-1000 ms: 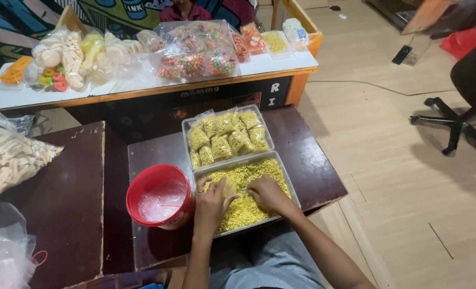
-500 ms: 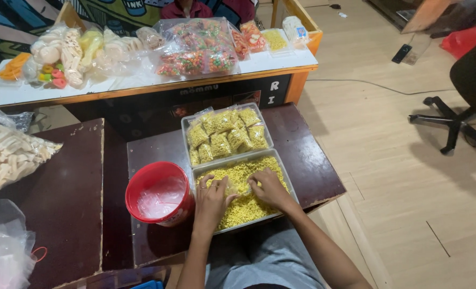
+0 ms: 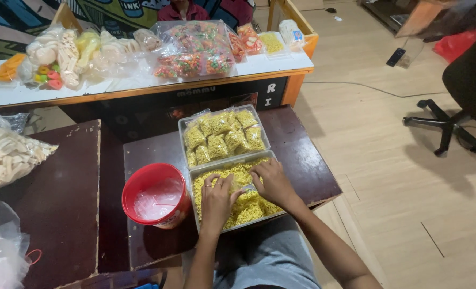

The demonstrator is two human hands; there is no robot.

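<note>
Head view: both hands work in the near tray (image 3: 201, 176) of loose yellow noodle snack (image 3: 248, 210), which sits at the front edge of the dark table (image 3: 307, 160); the left hand (image 3: 216, 199) lies palm down, fingers curled into the heap; the right hand (image 3: 271, 182) bends over it, fingertips pinched at something I cannot make out. The snack looks light, dry and brittle, likely to crumble if squeezed; better scooped loosely from below. Just behind, touching, a second tray (image 3: 183, 128) holds filled small bags (image 3: 222, 136); a red bucket (image 3: 155, 195) stands to the left, near the tray.
</note>
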